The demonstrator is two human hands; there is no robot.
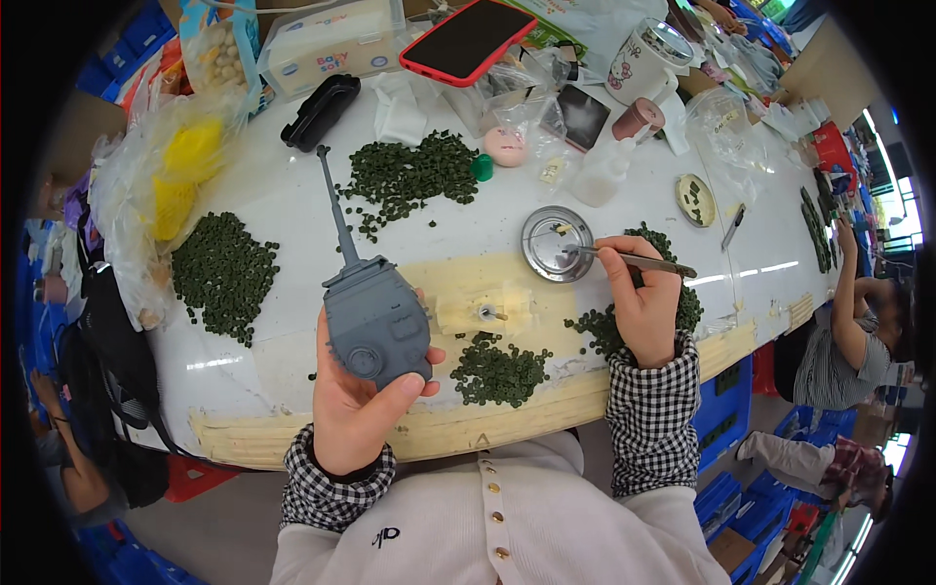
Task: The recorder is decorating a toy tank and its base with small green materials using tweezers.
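Observation:
In my left hand [353, 421] is a grey model tank turret [378, 312], its long barrel pointing away from me. My fingers wrap its lower end, with the thumb along the near edge. My right hand [645, 304] pinches metal tweezers [663, 263]. Their tips reach into a shallow round metal dish [544, 261] that holds some small pale and dark bits, too small to name. Whether the tips grip anything cannot be made out. Between the hands, a small whitish holder [485, 313] sits on yellow tape. Near it lies a pile of small dark green parts [500, 375].
More green parts form piles at the left [224, 278], the far middle [414, 175] and under my right hand. Beyond stand a red-cased phone [468, 39], a white mug [643, 63], a clear plastic box [331, 44] and plastic bags [146, 166]. Other people work at both sides.

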